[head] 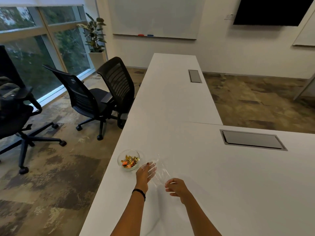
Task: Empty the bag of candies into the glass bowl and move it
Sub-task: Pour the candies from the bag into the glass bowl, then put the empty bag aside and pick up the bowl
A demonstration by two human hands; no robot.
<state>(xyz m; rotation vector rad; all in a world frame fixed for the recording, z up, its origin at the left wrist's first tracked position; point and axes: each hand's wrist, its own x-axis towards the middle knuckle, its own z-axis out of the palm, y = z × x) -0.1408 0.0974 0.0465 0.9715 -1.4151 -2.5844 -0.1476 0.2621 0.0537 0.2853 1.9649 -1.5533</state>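
A small glass bowl (pixel 129 160) stands near the left edge of the white table (pixel 196 176) and holds several gold and orange wrapped candies (pixel 129 161). Just right of it lies a clear, empty-looking plastic bag (pixel 160 171), crumpled and hard to make out against the table. My left hand (pixel 146 172) rests flat on the bag's left part, fingers spread, a short way from the bowl. My right hand (pixel 175 187) pinches the bag's near right end with curled fingers.
Two grey cable hatches (pixel 252 139) (pixel 194 76) are set into the table tops. Black office chairs (pixel 95 97) stand on the carpet left of the table, one pushed against its edge. A potted plant (pixel 95 36) stands by the window.
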